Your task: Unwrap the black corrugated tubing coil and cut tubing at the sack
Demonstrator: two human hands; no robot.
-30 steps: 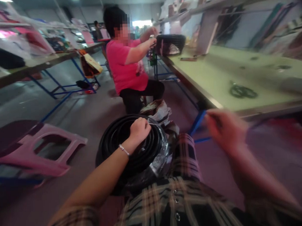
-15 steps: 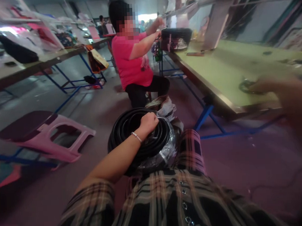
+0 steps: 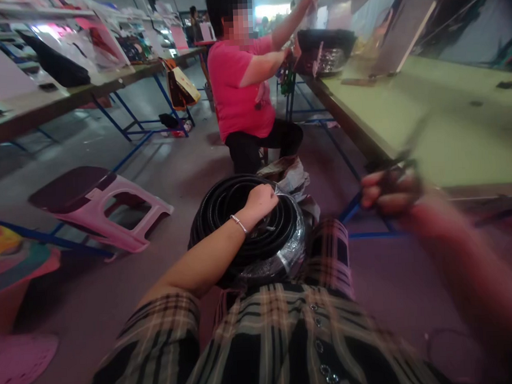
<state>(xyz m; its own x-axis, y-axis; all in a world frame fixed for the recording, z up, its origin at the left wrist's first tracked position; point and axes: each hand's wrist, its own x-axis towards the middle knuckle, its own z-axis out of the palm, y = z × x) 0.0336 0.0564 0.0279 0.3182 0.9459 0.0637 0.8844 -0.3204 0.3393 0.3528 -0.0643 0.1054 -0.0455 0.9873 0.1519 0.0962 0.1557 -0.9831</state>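
Note:
A coil of black ribbed hose [image 3: 223, 207], partly wrapped in clear plastic, stands on the floor in front of my knee. My left hand [image 3: 262, 200] is closed in a fist on the coil's top edge. My right hand [image 3: 387, 195], smeared by motion, hangs in the air beside the table's front edge. Its fingers are curled round the dark handles of what looks like a pair of scissors [image 3: 401, 166], blades pointing up and to the right.
A long green-topped table [image 3: 448, 132] on blue legs runs along the right. A person in a pink shirt [image 3: 239, 96] sits ahead, hands at another black coil [image 3: 326, 50] on the table. A pink plastic stool [image 3: 99, 204] stands to the left.
My right hand reached out to the dark scissors lying on the table, then came back towards me holding them. My left hand stayed on the coil. The view shifted a little.

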